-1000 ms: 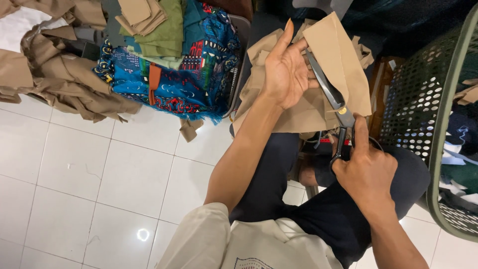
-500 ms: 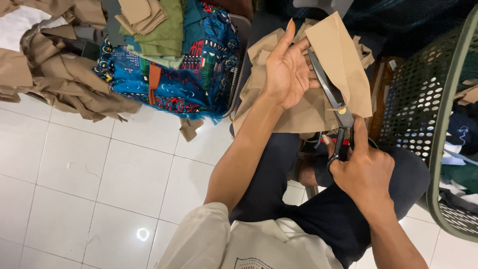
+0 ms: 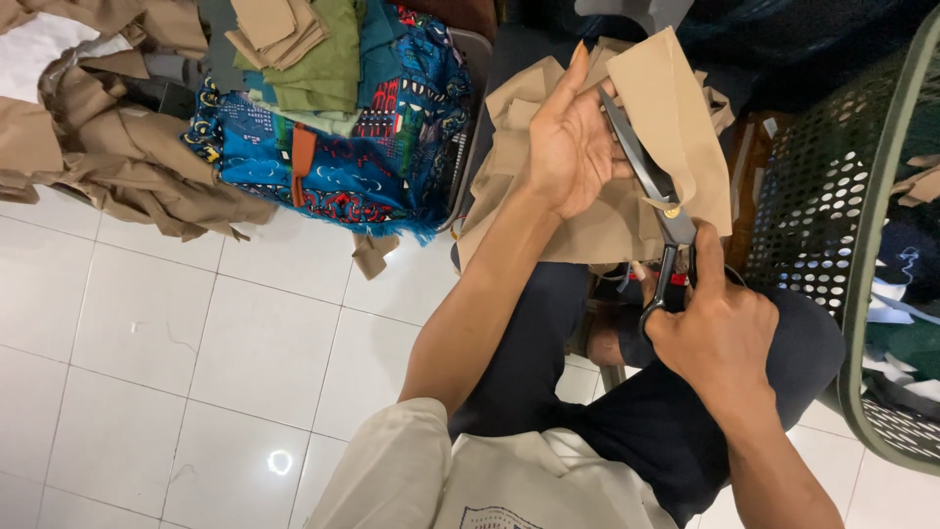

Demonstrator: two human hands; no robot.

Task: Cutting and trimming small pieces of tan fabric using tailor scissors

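The person sits over a white tiled floor (image 3: 147,343), dark trousers stretched out below, with a bundle of tan cloth (image 3: 607,186) held up in front of the knees. The left hand (image 3: 573,142) is spread flat against that cloth, fingers long and pointing away, palm pressing the folds so the piece stands up; a loose flap of the same cloth hangs over just right of the hand. The right hand (image 3: 720,328) is clenched around the dark handles of a large pair of scissors (image 3: 656,211), below and right of the cloth. The blades run up from the brass pivot into the cloth, lying right beside the left palm; they look nearly closed on the fabric, though the flap hides the tips, so I can't be sure how far they bite.

Left of the tan cloth sits a heap of blue patterned fabric (image 3: 362,157) with a fringed edge, olive green pieces (image 3: 323,59) folded on top of it. Farther left, crumpled brown garments (image 3: 117,157) spill onto the tiles, and one small brown scrap (image 3: 372,257) lies on the floor just below the blue heap. Right of the cloth stands a green perforated plastic basket (image 3: 832,196), with dark clothes inside.
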